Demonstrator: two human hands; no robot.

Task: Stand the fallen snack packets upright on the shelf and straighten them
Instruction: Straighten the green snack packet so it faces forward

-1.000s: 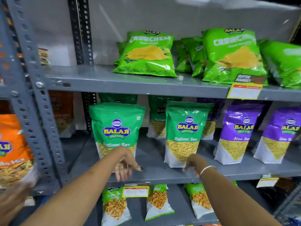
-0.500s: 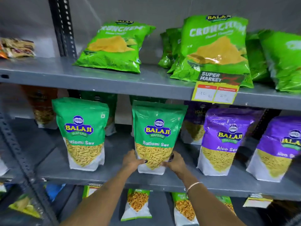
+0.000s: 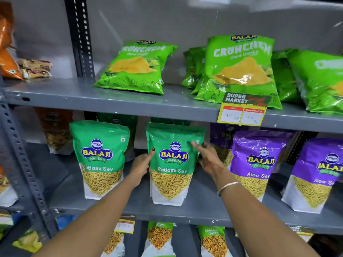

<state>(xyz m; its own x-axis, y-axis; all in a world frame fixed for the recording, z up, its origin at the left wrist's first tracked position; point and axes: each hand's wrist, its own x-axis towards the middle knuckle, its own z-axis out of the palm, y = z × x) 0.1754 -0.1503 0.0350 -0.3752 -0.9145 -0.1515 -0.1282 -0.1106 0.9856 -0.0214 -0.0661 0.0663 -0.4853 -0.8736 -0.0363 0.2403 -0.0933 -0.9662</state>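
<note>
green Ratlami Sev packet [image 3: 171, 164] | upright, front-facing | middle shelf [image 3: 204, 208], near front edge

Setting: retail shop, snack aisle. Grey slotted-angle steel shelving [image 3: 130, 102] in tiers, stocked with repeated rows of branded packets [image 3: 100, 158] facing outward. Price tag [image 3: 243, 111] at upper-right shelf edge reads "SUPER MARKET", with MRP and discounted price boxes.

On the middle shelf you have two front-row green Ratlami Sev pouches [image 3: 100, 158], [image 3: 173, 164] and two front-row purple Aloo Sev pouches [image 3: 257, 164], [image 3: 319, 175]. One yellow price tag [image 3: 243, 112] hangs above. Both your hands, the left [image 3: 142, 167] and the right [image 3: 208, 158], count two.
</note>
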